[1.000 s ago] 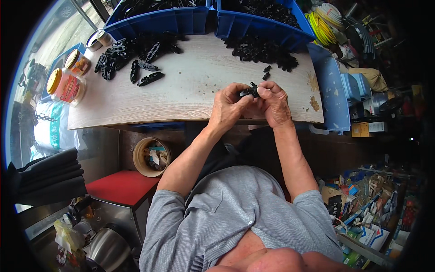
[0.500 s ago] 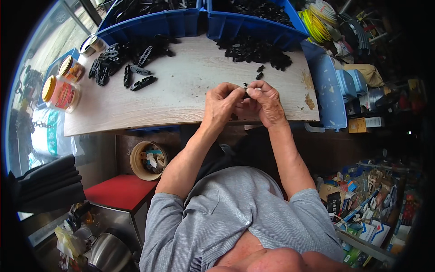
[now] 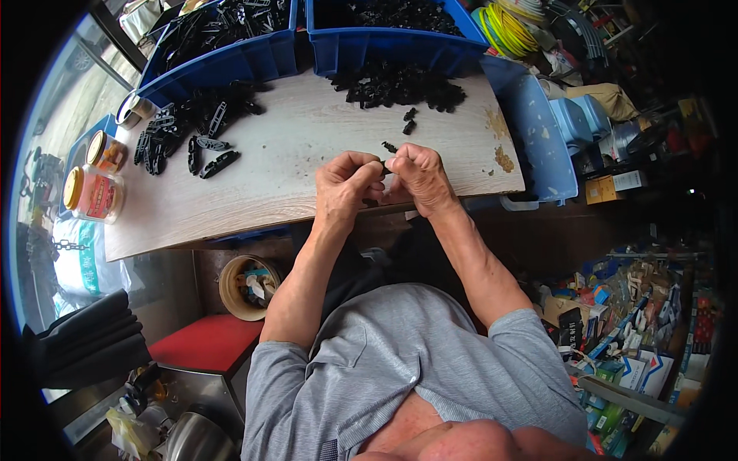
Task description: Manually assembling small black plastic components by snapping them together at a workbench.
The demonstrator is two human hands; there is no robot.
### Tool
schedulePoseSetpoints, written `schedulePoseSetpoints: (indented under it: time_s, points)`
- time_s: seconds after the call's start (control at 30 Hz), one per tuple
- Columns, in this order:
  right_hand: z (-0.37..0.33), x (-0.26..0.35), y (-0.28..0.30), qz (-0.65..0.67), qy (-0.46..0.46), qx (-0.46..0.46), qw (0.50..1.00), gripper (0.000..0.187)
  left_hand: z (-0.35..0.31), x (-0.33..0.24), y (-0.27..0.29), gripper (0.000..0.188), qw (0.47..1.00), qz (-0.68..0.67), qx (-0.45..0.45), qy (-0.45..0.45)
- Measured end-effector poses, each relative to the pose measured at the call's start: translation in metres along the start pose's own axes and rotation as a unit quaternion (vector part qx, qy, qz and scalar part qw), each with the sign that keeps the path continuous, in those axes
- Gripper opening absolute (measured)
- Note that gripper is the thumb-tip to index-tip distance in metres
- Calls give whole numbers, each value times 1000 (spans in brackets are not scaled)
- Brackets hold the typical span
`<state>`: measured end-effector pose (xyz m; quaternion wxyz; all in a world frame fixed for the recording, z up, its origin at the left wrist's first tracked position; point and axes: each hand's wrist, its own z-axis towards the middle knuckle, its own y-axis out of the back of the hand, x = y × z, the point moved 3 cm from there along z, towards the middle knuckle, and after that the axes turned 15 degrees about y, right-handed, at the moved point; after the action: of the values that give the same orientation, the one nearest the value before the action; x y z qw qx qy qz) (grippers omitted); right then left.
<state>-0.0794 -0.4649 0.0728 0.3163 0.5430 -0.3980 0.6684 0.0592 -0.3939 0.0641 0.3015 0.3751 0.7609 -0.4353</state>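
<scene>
My left hand (image 3: 344, 187) and my right hand (image 3: 421, 178) meet over the table's front edge, fingers pinched together. Between the fingertips they grip a small black plastic part (image 3: 383, 168), mostly covered by the fingers, so its exact shape is hidden. Just beyond my fingers lies a loose black piece (image 3: 389, 147). Farther off, a couple more small black pieces (image 3: 410, 116) trail from a heap of small black parts (image 3: 400, 89). At the left, long black slotted pieces (image 3: 220, 164) lie beside a pile of similar ones (image 3: 157, 142).
Two blue bins (image 3: 231, 67) of black parts stand along the table's (image 3: 284, 165) far side. Plastic jars with yellow lids (image 3: 74, 188) are at the left edge. A light-blue tub (image 3: 565, 175) adjoins the right end. A round waste bin (image 3: 228, 288) stands below, left of my legs.
The view has shifted, so the table and bins sit farther left in it. My hands stay together on the small part; the right hand has turned slightly over it.
</scene>
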Motion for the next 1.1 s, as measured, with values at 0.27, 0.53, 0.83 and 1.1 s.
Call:
schedulePoseSetpoints:
  time_s: [0.27, 0.53, 0.83, 1.1]
  points:
    - [-5, 20, 65, 44, 11, -122, 991, 27, 6, -22, -5, 22, 798, 416, -174, -401]
    - [12, 43, 173, -2, 20, -398, 917, 44, 55, -16, -20, 25, 640, 646, -75, -408]
    - [2, 18, 99, 7, -21, -114, 993, 23, 47, -3, -23, 13, 904, 349, -17, -246]
    - [4, 9, 48, -46, -65, 54, 995, 26, 31, 4, -16, 10, 990, 77, 113, -34]
